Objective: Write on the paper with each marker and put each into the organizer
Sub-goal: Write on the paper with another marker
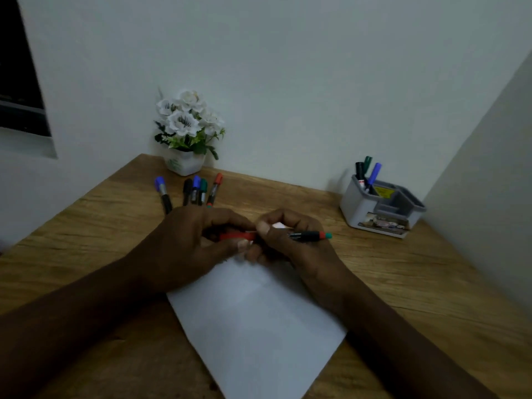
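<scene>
Leftmost, five loose markers (pixel 195 191) are lying fanned on the wooden table (pixel 86 226) above centre-left, just beyond the left hand (pixel 198 240), whose curled fingers are pinching a red cap (pixel 234 236). Meeting it at centre over the white paper (pixel 259 326), the right hand (pixel 293 249) is gripping a marker (pixel 312 235) whose end is pointing right, while the grey organizer (pixel 354 205) is standing at right, holding three markers (pixel 365 174).

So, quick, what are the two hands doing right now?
Left hand: closed, gripping a red cap.
Right hand: closed, gripping the marker by its barrel.
</scene>
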Tool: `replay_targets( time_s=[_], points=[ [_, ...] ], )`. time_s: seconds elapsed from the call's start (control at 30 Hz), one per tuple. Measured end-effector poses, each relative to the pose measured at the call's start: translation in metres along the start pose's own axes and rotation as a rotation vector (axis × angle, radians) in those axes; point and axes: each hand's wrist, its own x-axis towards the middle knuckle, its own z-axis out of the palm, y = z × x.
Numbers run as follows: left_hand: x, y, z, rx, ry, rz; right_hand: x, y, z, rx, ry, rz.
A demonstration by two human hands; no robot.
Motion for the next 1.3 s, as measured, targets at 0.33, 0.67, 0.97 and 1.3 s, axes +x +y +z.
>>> replay_targets(
  time_s=[0.33,0.67,0.97,1.3],
  points=[
    [0.009,-0.028,-0.004,0.581,-0.254,-0.073,0.008,-0.01,-0.049,-0.025,0.263,-0.009],
    [0.01,-0.033,-0.002,0.595,-0.265,-0.103,0.026,-0.041,-0.113,-0.401,0.834,-0.14],
    [0.011,-0.033,0.0,0.582,-0.247,-0.085,0.075,-0.086,-0.173,-0.46,0.865,0.002],
    [0.012,-0.034,0.0,0.581,-0.251,-0.067,0.082,-0.056,-0.179,-0.605,0.896,-0.009]
  ],
)
